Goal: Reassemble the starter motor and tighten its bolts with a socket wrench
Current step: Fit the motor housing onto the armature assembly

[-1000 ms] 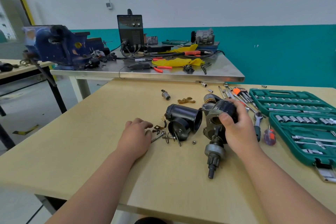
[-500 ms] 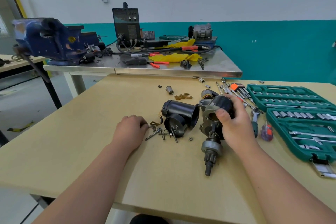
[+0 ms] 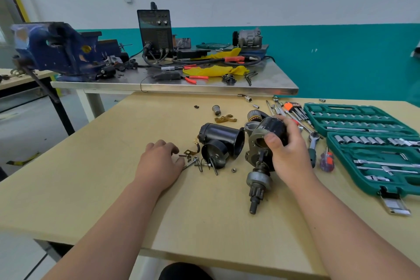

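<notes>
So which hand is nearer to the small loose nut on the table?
Right. The right hand grips the motor part just right of the nut; the left hand lies farther off, to its left.

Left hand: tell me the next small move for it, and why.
Probably pinch up the long bolt lying right at the left hand's fingertips. The hand rests on the table among loose small hardware, apparently holding nothing, while the right hand already grips the starter motor assembly. The black housing still lies separate, so fasteners will be needed soon.
</notes>
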